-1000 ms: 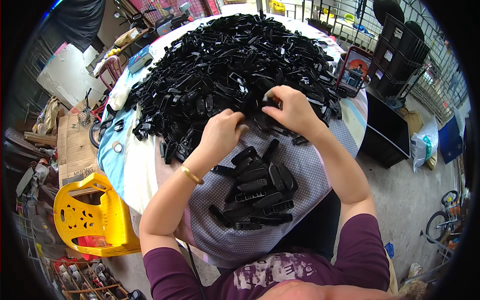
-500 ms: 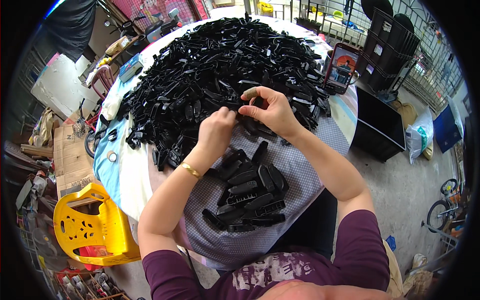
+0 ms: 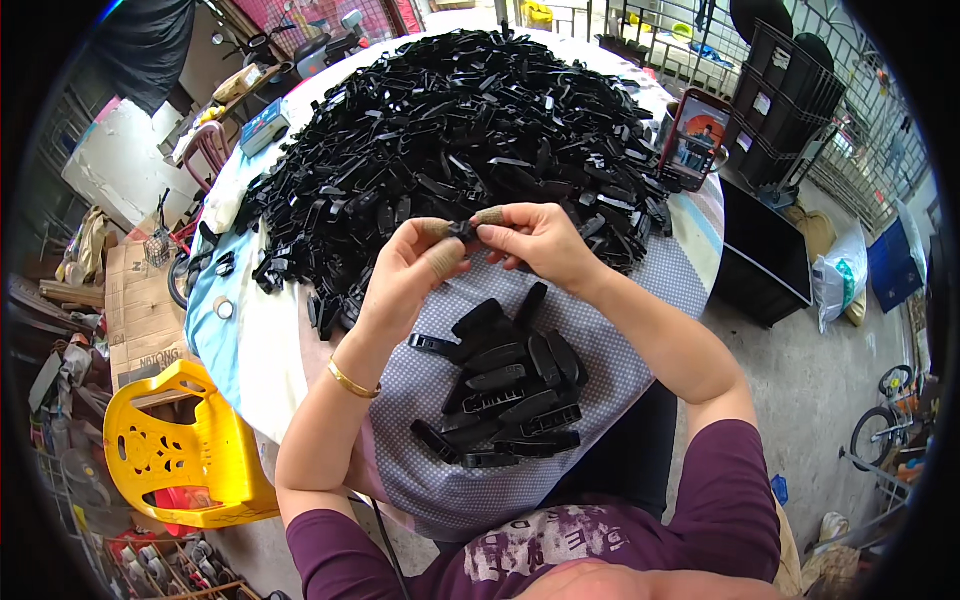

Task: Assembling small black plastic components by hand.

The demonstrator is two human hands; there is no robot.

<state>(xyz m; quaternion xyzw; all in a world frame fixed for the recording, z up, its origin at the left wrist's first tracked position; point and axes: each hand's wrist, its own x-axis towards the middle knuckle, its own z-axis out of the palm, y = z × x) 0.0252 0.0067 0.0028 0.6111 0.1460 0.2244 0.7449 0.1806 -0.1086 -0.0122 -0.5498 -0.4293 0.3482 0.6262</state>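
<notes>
Both hands meet over the near edge of a big heap of black plastic parts [image 3: 430, 130]. Taped fingers of my left hand [image 3: 412, 262] pinch a small black plastic part [image 3: 463, 231]. From the other side, my right hand [image 3: 540, 243] grips the same part between thumb and taped forefinger. Its exact kind cannot be made out, as the fingertips cover much of it. Closer to my body lies a smaller pile of long, rounded black plastic pieces [image 3: 500, 380], some showing slotted sides. A gold bangle [image 3: 353, 381] circles my left wrist.
A patterned cloth [image 3: 420, 490] covers the round table. At its right edge a phone [image 3: 693, 138] stands upright. A black bin [image 3: 760, 255] is on the floor at the right; a yellow plastic chair [image 3: 190, 450] stands at the left. A blue box [image 3: 264, 126] sits on the table's far left.
My left hand has turned, so its thumb and taped fingers now show. Both hands have come together on a small black part.
</notes>
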